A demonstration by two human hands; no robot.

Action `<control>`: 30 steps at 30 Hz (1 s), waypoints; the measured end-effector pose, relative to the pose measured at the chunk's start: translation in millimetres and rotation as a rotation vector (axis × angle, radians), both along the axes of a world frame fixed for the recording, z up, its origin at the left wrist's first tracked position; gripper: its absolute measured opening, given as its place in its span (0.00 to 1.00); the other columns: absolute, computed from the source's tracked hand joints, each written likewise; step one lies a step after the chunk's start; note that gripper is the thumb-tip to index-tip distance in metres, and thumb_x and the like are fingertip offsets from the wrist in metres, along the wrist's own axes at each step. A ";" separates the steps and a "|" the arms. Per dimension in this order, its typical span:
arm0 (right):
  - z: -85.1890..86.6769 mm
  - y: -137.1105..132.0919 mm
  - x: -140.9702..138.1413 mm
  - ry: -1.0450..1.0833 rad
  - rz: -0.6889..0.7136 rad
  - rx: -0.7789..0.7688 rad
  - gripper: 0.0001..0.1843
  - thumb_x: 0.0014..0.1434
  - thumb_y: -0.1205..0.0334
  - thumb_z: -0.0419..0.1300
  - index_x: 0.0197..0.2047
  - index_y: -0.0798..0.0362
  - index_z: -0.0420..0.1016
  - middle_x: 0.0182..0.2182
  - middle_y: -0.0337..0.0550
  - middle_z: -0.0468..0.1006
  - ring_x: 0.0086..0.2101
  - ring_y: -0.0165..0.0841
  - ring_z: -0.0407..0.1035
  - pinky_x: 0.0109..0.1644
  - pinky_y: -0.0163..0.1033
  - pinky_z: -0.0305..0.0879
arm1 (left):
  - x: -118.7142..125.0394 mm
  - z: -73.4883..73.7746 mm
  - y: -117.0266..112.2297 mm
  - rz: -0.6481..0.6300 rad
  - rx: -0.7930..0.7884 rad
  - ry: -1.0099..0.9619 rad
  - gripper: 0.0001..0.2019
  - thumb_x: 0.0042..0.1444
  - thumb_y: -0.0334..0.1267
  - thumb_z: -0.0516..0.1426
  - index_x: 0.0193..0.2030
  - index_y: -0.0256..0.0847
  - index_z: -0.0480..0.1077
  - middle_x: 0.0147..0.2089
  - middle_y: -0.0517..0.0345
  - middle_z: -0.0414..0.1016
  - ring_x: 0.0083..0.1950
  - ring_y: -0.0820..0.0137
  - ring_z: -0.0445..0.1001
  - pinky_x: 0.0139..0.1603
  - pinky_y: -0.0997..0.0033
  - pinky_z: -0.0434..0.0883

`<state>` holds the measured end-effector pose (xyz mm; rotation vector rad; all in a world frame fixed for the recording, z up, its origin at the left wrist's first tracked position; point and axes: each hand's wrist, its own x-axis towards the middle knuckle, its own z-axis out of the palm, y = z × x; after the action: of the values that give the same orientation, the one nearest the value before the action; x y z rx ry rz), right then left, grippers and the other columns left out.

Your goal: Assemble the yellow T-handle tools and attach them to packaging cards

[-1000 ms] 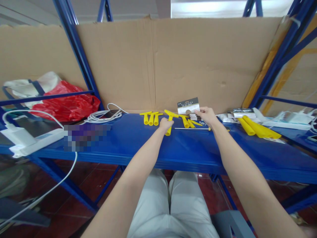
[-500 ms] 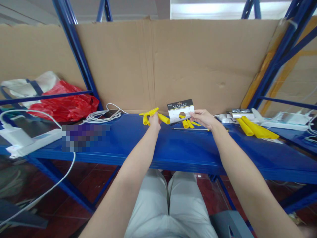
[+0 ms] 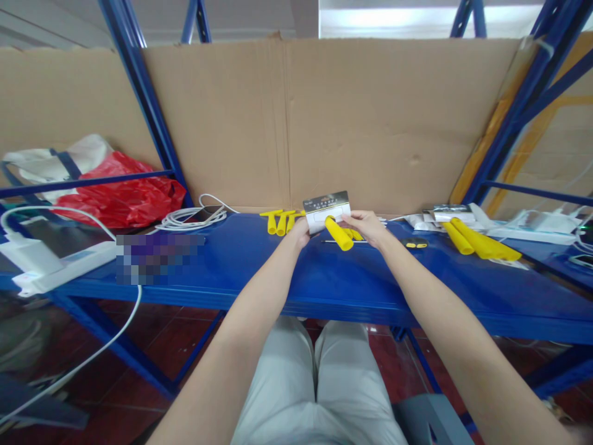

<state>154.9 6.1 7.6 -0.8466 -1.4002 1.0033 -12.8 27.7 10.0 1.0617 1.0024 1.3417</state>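
Head view: a yellow tool (image 3: 340,233) pokes its tubular handle through the hole of a printed card (image 3: 324,204), the free end pointing toward the near side and a little right. Both are held up over the middle of the blue table (image 3: 231,266). The right hand (image 3: 365,225) pinches the card's right edge between thumb and fingers. The left hand (image 3: 301,230) is curled at the left edge; its fingertips are behind the card, so I cannot tell whether they grip the card, the tool's head or both.

The step in hand looks like threading the handle through the card. The next move would call for steadying the tool while the card is drawn evenly along the handle, without tearing the hole.

Just left of the left hand, more yellow tools (image 3: 271,224) lie in a row; beyond the held handle, on the right, are loose yellow pieces (image 3: 356,235). Further right, more yellow handles (image 3: 463,241) lie with a silvery packet (image 3: 454,214). A cardboard sheet (image 3: 370,111) stands along the far side.
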 end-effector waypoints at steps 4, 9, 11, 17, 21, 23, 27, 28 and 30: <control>-2.9 5.8 -0.8 0.010 -0.105 0.042 0.22 0.31 0.46 0.75 0.26 0.52 0.78 0.31 0.42 0.82 0.37 0.39 0.76 0.47 0.46 0.73 | 1.8 -0.4 -4.4 -0.070 -0.007 0.120 0.09 0.56 0.35 0.54 0.39 0.44 0.75 0.47 0.54 0.80 0.56 0.60 0.73 0.59 0.44 0.62; -6.3 9.8 -3.6 0.077 -0.194 0.092 0.20 0.37 0.47 0.73 0.28 0.51 0.76 0.32 0.42 0.81 0.39 0.38 0.75 0.47 0.44 0.72 | 3.6 5.4 -4.8 -0.076 0.099 0.166 0.16 0.62 0.48 0.49 0.49 0.50 0.74 0.52 0.56 0.78 0.59 0.60 0.71 0.58 0.47 0.63; -7.7 10.3 -5.8 0.106 -0.210 0.109 0.19 0.39 0.47 0.71 0.30 0.51 0.75 0.32 0.41 0.80 0.39 0.38 0.75 0.47 0.44 0.71 | 3.2 7.4 -5.1 -0.085 0.156 0.123 0.18 0.60 0.52 0.51 0.50 0.49 0.74 0.49 0.54 0.80 0.57 0.59 0.72 0.55 0.51 0.66; -8.8 12.9 -13.3 0.110 -0.369 0.080 0.13 0.46 0.58 0.66 0.33 0.51 0.68 0.34 0.39 0.75 0.36 0.32 0.72 0.45 0.40 0.69 | 4.5 1.9 -4.7 0.043 0.135 0.055 0.10 0.53 0.40 0.62 0.37 0.36 0.76 0.41 0.49 0.80 0.52 0.60 0.74 0.54 0.60 0.69; -5.7 10.4 -16.0 -0.119 -0.647 0.164 0.13 0.46 0.64 0.63 0.29 0.50 0.60 0.30 0.38 0.70 0.34 0.32 0.68 0.45 0.40 0.67 | 8.8 0.6 -5.7 0.057 0.107 -0.043 0.04 0.54 0.31 0.59 0.35 0.34 0.74 0.38 0.49 0.80 0.47 0.64 0.77 0.50 0.63 0.73; -5.0 7.8 -18.1 -0.252 -0.650 0.243 0.12 0.48 0.64 0.61 0.28 0.50 0.59 0.28 0.38 0.68 0.33 0.32 0.66 0.45 0.41 0.66 | 10.3 3.1 -8.1 0.065 0.094 -0.120 0.06 0.55 0.28 0.57 0.39 0.33 0.74 0.39 0.48 0.79 0.45 0.65 0.78 0.47 0.64 0.76; -8.0 3.9 -28.4 -0.388 -0.591 0.370 0.08 0.52 0.64 0.59 0.29 0.50 0.60 0.33 0.43 0.69 0.35 0.35 0.67 0.45 0.43 0.66 | 9.8 8.5 -13.2 0.210 0.051 -0.186 0.21 0.53 0.22 0.55 0.55 0.38 0.67 0.51 0.48 0.75 0.46 0.67 0.77 0.43 0.68 0.78; -9.1 3.0 -32.1 -0.424 -0.571 0.385 0.08 0.52 0.64 0.59 0.30 0.50 0.60 0.34 0.44 0.69 0.37 0.35 0.67 0.46 0.43 0.66 | 9.1 9.1 -13.8 0.259 0.034 -0.202 0.27 0.53 0.20 0.55 0.59 0.42 0.63 0.55 0.49 0.72 0.47 0.68 0.77 0.43 0.70 0.78; -10.4 0.2 -40.1 -0.509 -0.505 0.406 0.09 0.53 0.61 0.60 0.34 0.51 0.62 0.38 0.45 0.69 0.40 0.37 0.67 0.48 0.44 0.65 | 7.8 9.1 -14.0 0.335 0.008 -0.246 0.36 0.52 0.18 0.54 0.65 0.48 0.55 0.59 0.50 0.69 0.48 0.69 0.76 0.41 0.72 0.78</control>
<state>114.8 6.4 -2.8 -1.1111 -1.6189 0.1039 -5.0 13.6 19.0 0.7304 1.0179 1.7029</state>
